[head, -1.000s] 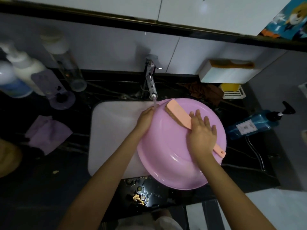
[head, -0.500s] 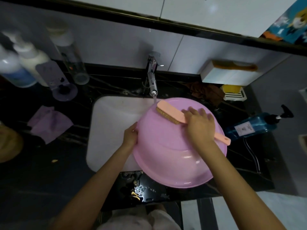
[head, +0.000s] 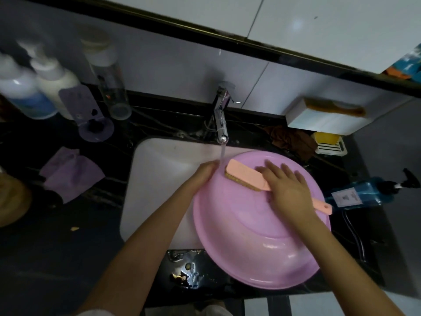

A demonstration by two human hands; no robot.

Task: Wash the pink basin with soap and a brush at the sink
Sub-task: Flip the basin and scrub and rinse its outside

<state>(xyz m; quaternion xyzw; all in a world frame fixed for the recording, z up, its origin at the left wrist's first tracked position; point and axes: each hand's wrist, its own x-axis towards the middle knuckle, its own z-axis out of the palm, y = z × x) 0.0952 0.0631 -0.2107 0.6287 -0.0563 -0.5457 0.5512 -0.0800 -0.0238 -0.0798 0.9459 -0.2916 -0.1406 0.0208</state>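
The pink basin (head: 255, 238) is turned bottom up and tilted over the right side of the white sink (head: 159, 179). My left hand (head: 205, 173) grips its upper left rim, right beside the water stream. My right hand (head: 288, 188) holds the peach-pink scrubbing brush (head: 246, 176) by its handle and presses the bristles onto the basin's bottom near the far rim. Water runs from the chrome tap (head: 222, 124) onto the basin next to the brush head.
Lotion bottles (head: 34, 92) and a clear bottle (head: 109, 80) stand at back left. A purple cloth (head: 70, 174) lies left of the sink. A blue pump bottle (head: 364, 195) lies on its side at right. A soap dish (head: 328, 144) and brown cloth (head: 291, 140) sit behind the basin.
My left hand slid from the basin's left side up to the rim under the water. The brush moved a little across the basin's bottom with my right hand.
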